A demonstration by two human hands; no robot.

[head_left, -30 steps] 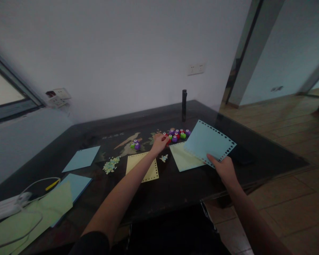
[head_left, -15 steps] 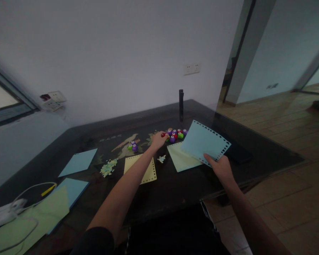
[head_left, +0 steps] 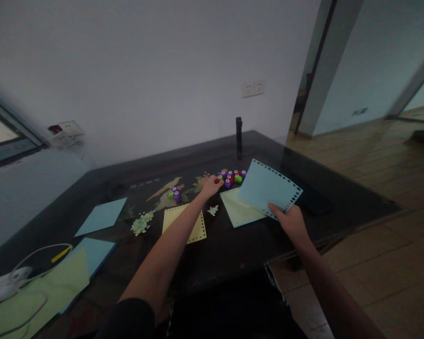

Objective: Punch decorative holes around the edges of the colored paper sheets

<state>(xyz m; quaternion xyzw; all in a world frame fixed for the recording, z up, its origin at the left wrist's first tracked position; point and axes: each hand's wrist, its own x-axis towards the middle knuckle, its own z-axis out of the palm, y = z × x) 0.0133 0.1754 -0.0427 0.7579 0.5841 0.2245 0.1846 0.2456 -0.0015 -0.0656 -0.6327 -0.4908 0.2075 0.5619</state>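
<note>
My right hand [head_left: 291, 221] grips the near corner of a light blue sheet [head_left: 265, 186] with punched holes along its edges, lifted over a pale green sheet [head_left: 238, 212] on the dark table [head_left: 233, 249]. My left hand [head_left: 209, 186] reaches across to a cluster of small purple, red and green paper punches [head_left: 232, 177]. Its fingertips pinch a red punch [head_left: 218, 180] at the cluster's left edge. A yellow sheet [head_left: 194, 226] with punched edges lies under my left forearm.
A green and a purple punch [head_left: 174, 194] sit apart to the left. Paper confetti [head_left: 140, 222] lies nearby. Blue sheets [head_left: 101, 216] and a green sheet [head_left: 38, 296] are at the left with a white power strip [head_left: 3, 282]. A black cylinder [head_left: 239, 138] stands behind.
The view has drifted slightly. My right hand and the blue sheet have come a little lower and left. My left hand stays at the punch cluster's left edge.
</note>
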